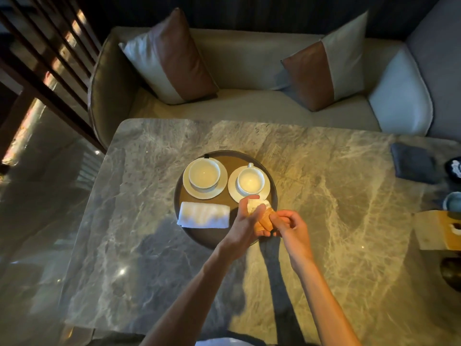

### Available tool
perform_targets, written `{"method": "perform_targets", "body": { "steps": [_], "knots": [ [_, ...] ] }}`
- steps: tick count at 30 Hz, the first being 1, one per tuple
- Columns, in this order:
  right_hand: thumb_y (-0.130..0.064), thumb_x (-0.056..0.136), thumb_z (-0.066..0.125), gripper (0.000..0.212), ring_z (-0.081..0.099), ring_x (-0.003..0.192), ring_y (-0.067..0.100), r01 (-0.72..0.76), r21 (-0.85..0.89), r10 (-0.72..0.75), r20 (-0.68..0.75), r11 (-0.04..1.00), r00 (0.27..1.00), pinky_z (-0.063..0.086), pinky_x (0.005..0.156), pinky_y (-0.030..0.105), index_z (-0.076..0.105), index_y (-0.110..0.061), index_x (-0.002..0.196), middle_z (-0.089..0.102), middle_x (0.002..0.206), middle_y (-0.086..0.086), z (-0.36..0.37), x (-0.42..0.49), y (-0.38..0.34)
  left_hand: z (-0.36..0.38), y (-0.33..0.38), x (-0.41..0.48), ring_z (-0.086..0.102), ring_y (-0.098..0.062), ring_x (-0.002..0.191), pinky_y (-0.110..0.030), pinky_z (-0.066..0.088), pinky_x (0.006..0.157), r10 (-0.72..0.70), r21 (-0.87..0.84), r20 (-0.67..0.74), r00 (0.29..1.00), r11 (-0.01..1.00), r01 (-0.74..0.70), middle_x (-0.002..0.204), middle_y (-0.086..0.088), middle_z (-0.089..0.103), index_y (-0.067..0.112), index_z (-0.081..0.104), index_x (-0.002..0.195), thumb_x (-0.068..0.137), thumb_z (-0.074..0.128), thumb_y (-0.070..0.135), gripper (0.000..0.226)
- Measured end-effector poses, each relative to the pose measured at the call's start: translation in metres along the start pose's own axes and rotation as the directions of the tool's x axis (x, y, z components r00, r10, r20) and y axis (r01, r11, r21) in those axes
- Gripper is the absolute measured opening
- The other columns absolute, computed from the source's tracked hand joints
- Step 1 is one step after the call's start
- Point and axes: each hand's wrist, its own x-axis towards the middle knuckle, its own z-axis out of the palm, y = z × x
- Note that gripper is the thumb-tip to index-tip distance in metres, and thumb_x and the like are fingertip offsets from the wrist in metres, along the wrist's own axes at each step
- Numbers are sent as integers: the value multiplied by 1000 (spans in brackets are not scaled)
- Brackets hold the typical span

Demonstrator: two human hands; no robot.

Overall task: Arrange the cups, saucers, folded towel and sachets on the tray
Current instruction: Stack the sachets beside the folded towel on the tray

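1. On the marble bench (324, 221), a round dark tray (274, 196) carries two saucers side by side at its far half, the left saucer (189, 189) and the right saucer (232, 186), each with a white cup on it: left cup (204, 174), right cup (250, 181).
2. Folded towel (203, 215) lies at the tray's near-left, its near edge at the rim.
3. Left hand (243, 226) and right hand (290, 224) meet over the tray's near-right part. Both are closed on a small bunch of sachets (262, 216), white and tan; the count is not readable.
4. Step in hand, judged: sorting or squaring the sachets; cups, saucers and towel look placed.
5. Next move likely calls for setting the sachets down in the free patch beside the towel, just in front of the right saucer, without nudging it.
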Motion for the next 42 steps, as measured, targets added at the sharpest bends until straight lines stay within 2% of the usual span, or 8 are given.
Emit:
{"method": "perform_targets", "body": {
  "steps": [5, 13, 19, 23, 29, 34, 38, 42],
  "knots": [
    [-15, 90, 68, 8, 67, 68, 2, 104, 68, -97, -98, 992, 990, 52, 60, 14, 65, -11, 96, 71, 75, -4, -19, 4, -16, 41, -11, 27, 56, -30, 89, -45, 47, 75, 124, 212, -58, 991, 971, -109, 104, -17, 57, 23, 41, 124, 102, 43, 21, 22],
    [-6, 90, 66, 14, 68, 68, 2, 229, 249, -209, -105, 941, 972, 52, 60, 14, 60, -6, 102, 72, 74, -6, -60, 24, -16, 96, -45, 76, 55, -39, 96, -64, 41, 94, 163, 60, -179, 970, 986, -155, 120, -28, 59, 0, 40, 123, 106, 29, 22, 29],
    [10, 84, 65, 34, 65, 75, 5, 386, -15, -383, -170, 923, 908, 51, 64, 14, 58, -18, 103, 69, 89, -3, -101, 77, 10, 87, -97, 126, 65, -18, 92, -35, 54, 76, 293, 269, 10, 956, 920, -285, 111, -8, 65, 20, 45, 117, 102, 45, 19, 15],
    [9, 82, 68, 46, 66, 87, 4, 431, -211, -456, -88, 877, 885, 51, 75, 15, 61, -32, 102, 69, 96, -13, -134, 116, 41, 55, -126, 159, 66, -10, 95, -35, 55, 82, 316, 562, 161, 935, 749, -350, 109, 4, 62, 37, 41, 119, 92, 61, 11, 42],
    [1, 84, 70, 56, 61, 110, 3, 533, -455, -635, -100, 713, 766, 44, 98, 18, 59, -45, 113, 63, 116, -22, -145, 165, 113, 27, -173, 196, 39, -10, 121, -26, 23, 92, 374, 907, 400, 837, -32, -420, 132, 9, 53, 45, 27, 142, 98, 45, 33, 49],
    [-4, 91, 63, 48, 53, 116, -9, 595, -529, -741, -102, 605, 664, 37, 99, 8, 53, -34, 127, 53, 124, -28, -141, 182, 150, 18, -189, 205, 31, -18, 140, -43, 27, 114, 394, 898, 439, 807, -198, -393, 140, 6, 50, 28, 41, 141, 98, 46, 26, 43],
    [-8, 92, 59, 56, 33, 126, -24, 548, -659, -770, -75, 515, 634, 29, 116, 34, 44, -26, 143, 35, 134, -44, -135, 185, 160, 12, -191, 201, 28, -15, 140, -40, 23, 117, 442, 883, 458, 771, -128, -451, 142, 8, 48, 26, 36, 144, 96, 47, 16, 51],
    [-3, 92, 57, 71, 26, 137, -16, 528, -740, -807, -33, 416, 590, 22, 120, 38, 28, -22, 154, 27, 150, -32, -131, 181, 162, 13, -194, 201, 25, -24, 144, -48, 21, 119, 410, 889, 455, 790, -260, -377, 148, -1, 42, 19, 24, 150, 95, 50, 17, 62]
  ]
}}
